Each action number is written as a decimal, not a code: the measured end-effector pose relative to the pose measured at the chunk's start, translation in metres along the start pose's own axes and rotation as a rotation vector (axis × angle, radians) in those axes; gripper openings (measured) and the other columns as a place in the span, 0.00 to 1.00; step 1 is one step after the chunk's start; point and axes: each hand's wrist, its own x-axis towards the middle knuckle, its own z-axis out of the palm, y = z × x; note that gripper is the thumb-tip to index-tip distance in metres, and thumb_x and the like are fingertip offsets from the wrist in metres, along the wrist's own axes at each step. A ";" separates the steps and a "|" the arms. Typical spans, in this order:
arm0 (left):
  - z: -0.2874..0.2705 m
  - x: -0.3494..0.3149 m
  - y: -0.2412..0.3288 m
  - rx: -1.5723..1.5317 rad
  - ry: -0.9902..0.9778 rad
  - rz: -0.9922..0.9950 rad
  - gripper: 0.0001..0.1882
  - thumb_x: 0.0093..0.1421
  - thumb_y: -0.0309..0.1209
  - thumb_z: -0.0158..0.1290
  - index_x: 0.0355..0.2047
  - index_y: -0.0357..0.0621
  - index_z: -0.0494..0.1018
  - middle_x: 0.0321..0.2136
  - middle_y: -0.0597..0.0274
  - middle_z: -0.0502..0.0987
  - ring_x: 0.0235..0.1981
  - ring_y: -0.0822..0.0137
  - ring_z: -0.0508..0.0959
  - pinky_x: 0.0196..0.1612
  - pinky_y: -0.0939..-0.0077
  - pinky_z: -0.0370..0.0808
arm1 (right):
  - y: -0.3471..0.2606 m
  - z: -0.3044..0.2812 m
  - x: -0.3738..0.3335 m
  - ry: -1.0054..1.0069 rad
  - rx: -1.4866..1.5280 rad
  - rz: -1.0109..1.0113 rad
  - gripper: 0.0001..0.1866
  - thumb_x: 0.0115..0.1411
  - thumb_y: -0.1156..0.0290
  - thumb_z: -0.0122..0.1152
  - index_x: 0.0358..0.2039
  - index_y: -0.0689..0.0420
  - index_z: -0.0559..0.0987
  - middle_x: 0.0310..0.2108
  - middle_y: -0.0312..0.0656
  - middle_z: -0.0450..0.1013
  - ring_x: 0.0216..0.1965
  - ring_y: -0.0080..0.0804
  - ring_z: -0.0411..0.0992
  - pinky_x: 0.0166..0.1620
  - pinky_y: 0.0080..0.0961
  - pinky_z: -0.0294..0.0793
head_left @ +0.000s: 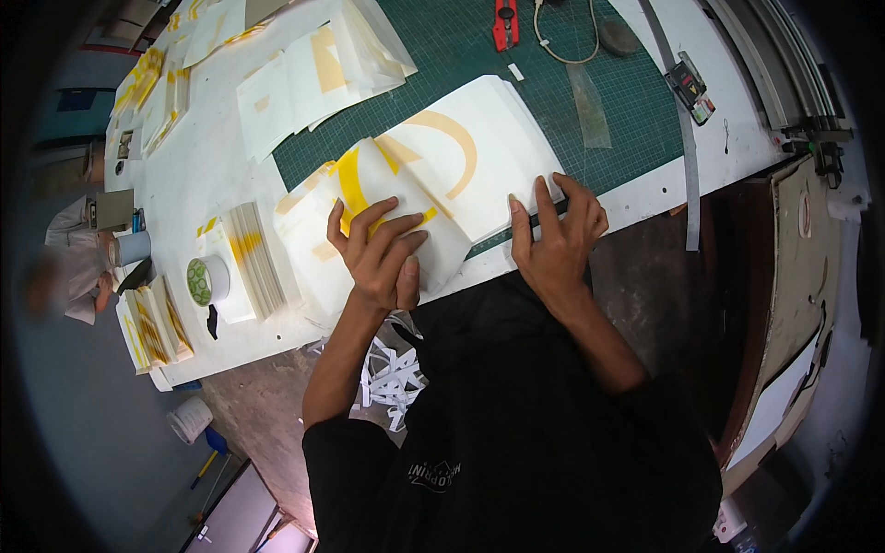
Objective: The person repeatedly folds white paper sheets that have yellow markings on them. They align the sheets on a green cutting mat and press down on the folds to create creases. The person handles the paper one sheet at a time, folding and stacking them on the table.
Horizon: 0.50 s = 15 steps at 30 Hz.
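Note:
A stack of white sheets (pixel 493 120) with a pale orange curved print lies at the near edge of the table, partly over a green cutting mat (pixel 636 111). Left of it, a translucent sheet with bold yellow shapes (pixel 348 184) overlaps more printed paper. My left hand (pixel 378 253) rests on this yellow-printed sheet, its fingers spread and lightly bent. At the stack's near right corner, my right hand (pixel 562 230) touches the paper edge with its fingertips, thumb and fingers apart. Neither hand visibly grips a sheet.
A red cutter knife (pixel 505 25) lies on the mat's far part. To the right are a metal ruler (pixel 692 203) and a black device (pixel 690 88). Paper stacks (pixel 247 263) and a white cup (pixel 211 280) stand left. Paper strips (pixel 392 380) litter the floor; another person (pixel 78 241) is far left.

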 end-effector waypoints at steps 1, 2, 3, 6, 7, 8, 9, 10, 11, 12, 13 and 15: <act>0.000 0.001 0.000 0.001 -0.003 -0.001 0.20 0.64 0.40 0.46 0.30 0.43 0.85 0.36 0.60 0.87 0.53 0.49 0.82 0.74 0.36 0.47 | 0.000 0.001 0.000 -0.002 0.011 0.005 0.22 0.62 0.64 0.73 0.51 0.65 0.83 0.56 0.53 0.72 0.59 0.49 0.66 0.55 0.55 0.58; 0.000 0.001 0.000 0.002 -0.007 -0.003 0.20 0.64 0.40 0.46 0.30 0.43 0.85 0.36 0.60 0.87 0.53 0.49 0.81 0.74 0.36 0.47 | -0.001 0.001 0.000 -0.005 0.021 0.011 0.21 0.62 0.64 0.73 0.51 0.65 0.84 0.56 0.53 0.72 0.59 0.49 0.66 0.55 0.55 0.58; 0.000 0.001 0.001 0.001 -0.009 -0.005 0.19 0.64 0.39 0.47 0.30 0.44 0.85 0.36 0.60 0.87 0.53 0.50 0.81 0.74 0.36 0.47 | -0.001 0.002 -0.001 -0.007 0.032 0.016 0.21 0.62 0.64 0.73 0.50 0.65 0.84 0.56 0.53 0.72 0.58 0.49 0.66 0.55 0.55 0.58; 0.000 0.001 0.000 0.002 -0.014 -0.009 0.17 0.63 0.38 0.49 0.30 0.44 0.85 0.36 0.61 0.87 0.53 0.50 0.81 0.74 0.37 0.48 | -0.002 0.002 -0.001 -0.005 0.061 0.019 0.19 0.63 0.66 0.73 0.49 0.65 0.85 0.56 0.53 0.72 0.58 0.49 0.66 0.55 0.55 0.58; 0.000 0.002 0.001 0.009 -0.014 -0.008 0.16 0.63 0.38 0.50 0.30 0.45 0.85 0.36 0.61 0.87 0.53 0.51 0.81 0.74 0.37 0.49 | -0.002 0.002 0.000 -0.004 0.074 0.014 0.18 0.63 0.67 0.73 0.49 0.64 0.85 0.56 0.53 0.72 0.58 0.49 0.66 0.55 0.55 0.58; -0.001 0.002 0.001 0.015 -0.014 -0.006 0.15 0.62 0.38 0.51 0.30 0.45 0.85 0.36 0.61 0.87 0.53 0.51 0.81 0.74 0.38 0.49 | -0.003 0.002 0.000 -0.002 0.086 0.009 0.18 0.62 0.68 0.73 0.49 0.64 0.85 0.57 0.53 0.72 0.59 0.49 0.66 0.55 0.55 0.58; -0.001 0.002 0.001 0.021 -0.017 -0.002 0.14 0.62 0.38 0.52 0.30 0.45 0.85 0.36 0.61 0.86 0.52 0.51 0.81 0.73 0.38 0.50 | -0.004 0.002 0.000 0.000 0.099 0.004 0.18 0.62 0.68 0.73 0.50 0.64 0.85 0.57 0.53 0.72 0.59 0.50 0.66 0.55 0.55 0.58; -0.001 0.002 0.001 0.033 -0.020 0.002 0.14 0.61 0.37 0.52 0.30 0.46 0.85 0.36 0.62 0.86 0.52 0.52 0.81 0.73 0.38 0.50 | -0.006 0.002 0.000 0.010 0.116 -0.011 0.18 0.62 0.69 0.73 0.50 0.63 0.85 0.57 0.53 0.72 0.58 0.49 0.67 0.56 0.55 0.58; -0.001 0.002 0.000 0.045 -0.023 0.006 0.13 0.61 0.37 0.53 0.30 0.46 0.85 0.36 0.62 0.86 0.51 0.52 0.81 0.73 0.39 0.51 | -0.008 0.002 0.000 0.020 0.133 -0.026 0.18 0.62 0.70 0.73 0.50 0.63 0.85 0.56 0.53 0.73 0.58 0.49 0.68 0.56 0.54 0.59; 0.000 0.002 0.000 0.048 -0.018 0.006 0.12 0.61 0.37 0.54 0.30 0.47 0.85 0.36 0.62 0.86 0.50 0.53 0.81 0.72 0.39 0.52 | -0.010 0.002 0.001 0.030 0.150 -0.041 0.18 0.61 0.72 0.73 0.51 0.62 0.85 0.56 0.52 0.73 0.58 0.49 0.69 0.57 0.54 0.59; 0.001 0.001 0.001 0.050 -0.015 0.006 0.12 0.60 0.37 0.55 0.30 0.47 0.85 0.36 0.63 0.86 0.49 0.53 0.80 0.72 0.40 0.53 | -0.011 0.001 0.000 0.037 0.215 -0.054 0.20 0.61 0.73 0.73 0.53 0.63 0.83 0.56 0.53 0.73 0.58 0.50 0.70 0.57 0.53 0.61; 0.002 0.001 0.000 0.099 0.016 0.035 0.10 0.57 0.37 0.58 0.31 0.48 0.86 0.35 0.64 0.83 0.42 0.56 0.77 0.64 0.47 0.61 | -0.013 0.002 0.000 0.052 0.344 -0.078 0.24 0.59 0.76 0.74 0.56 0.63 0.81 0.55 0.53 0.75 0.56 0.51 0.72 0.59 0.51 0.64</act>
